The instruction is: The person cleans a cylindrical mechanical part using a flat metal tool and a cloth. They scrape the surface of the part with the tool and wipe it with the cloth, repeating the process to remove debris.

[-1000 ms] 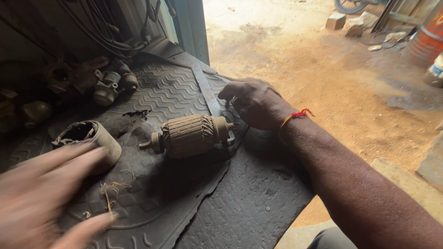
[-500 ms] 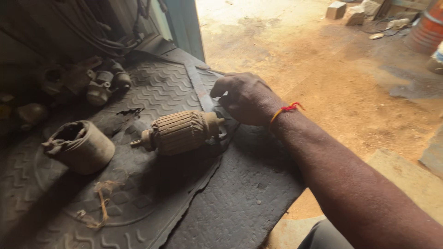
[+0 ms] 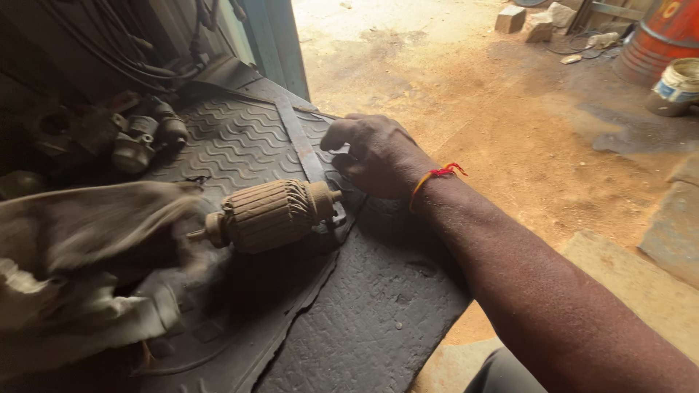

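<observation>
Head view: the biggest change from 0.5 s ago is on the left. A pale, grimy cloth (image 3: 87, 269) has come into the frame, smeared by motion. It now covers the part of the desk where the short metal housing stood, so that housing is no longer visible. The left hand cannot be made out. It may be behind or under the cloth, so nothing can be said about its fingers.

The armature (image 3: 269, 215), a ribbed brown cylinder with a shaft at each end, lies on its side in the middle of the black rubber mat (image 3: 240, 145). It is about where it was before. Nothing grips it, and the edge of the cloth is just beside its left shaft end.

The right hand (image 3: 378, 156) stays on the mat just beyond the armature's right shaft end, near it but not closed around it. A red and orange thread (image 3: 435, 175) circles its wrist. The fingers (image 3: 342, 135) are half clenched, knuckles up. Whether they pinch something small beneath them cannot be told.

A flat metal strap (image 3: 298, 145) runs across the mat between hand and armature. A cluster of dark motor parts (image 3: 138, 142) sits at the back left. Outside on the dirt floor (image 3: 510, 131) stand 1 red drum (image 3: 662, 36) and 1 white bucket (image 3: 677, 84), well apart from the desk.

Judging from this, the armature lies free for wiping or lifting, with the cloth closing on it.
</observation>
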A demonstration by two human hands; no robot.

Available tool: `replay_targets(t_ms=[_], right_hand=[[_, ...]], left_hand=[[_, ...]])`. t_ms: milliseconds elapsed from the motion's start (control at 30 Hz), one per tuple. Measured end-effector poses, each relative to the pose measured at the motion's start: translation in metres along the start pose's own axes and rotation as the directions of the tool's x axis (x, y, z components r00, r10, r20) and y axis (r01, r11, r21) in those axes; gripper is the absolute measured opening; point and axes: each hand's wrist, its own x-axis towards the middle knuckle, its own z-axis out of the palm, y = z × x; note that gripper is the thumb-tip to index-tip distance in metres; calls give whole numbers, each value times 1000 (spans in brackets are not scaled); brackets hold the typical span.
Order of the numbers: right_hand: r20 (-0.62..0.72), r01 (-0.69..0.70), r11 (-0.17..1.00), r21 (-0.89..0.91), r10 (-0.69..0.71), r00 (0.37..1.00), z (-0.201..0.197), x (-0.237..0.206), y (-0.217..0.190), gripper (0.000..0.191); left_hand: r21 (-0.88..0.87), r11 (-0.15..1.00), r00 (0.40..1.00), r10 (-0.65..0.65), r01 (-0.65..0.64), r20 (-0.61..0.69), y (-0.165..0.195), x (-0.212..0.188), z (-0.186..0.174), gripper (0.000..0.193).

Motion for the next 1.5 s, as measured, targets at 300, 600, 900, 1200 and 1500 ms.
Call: replay_targets(t_ms=[300,600,900,1200,1500], right_hand=[[-68,10,1000,20,-9,998,3,2,1,21],[-132,112,994,-21,-113,985,7,5,2,23],[-66,20,999,41,-17,998,8,4,-1,20],[-19,-17,999,30,18,1000,3,11,-7,22],[-120,59,589,806,64,991,-14,9,-6,24]], left_hand=[[-50,999,1000,-5,4,-10,0,1,11,62],[-102,995,1000,-12,10,-18,-2,0,19,53],[-172,985,999,-26,19,-39,-4,-1,22,45],[-388,917,993,55,-91,-104,49,21,16,38],[-523,796,869,458,-306,187,223,61,50,32]])
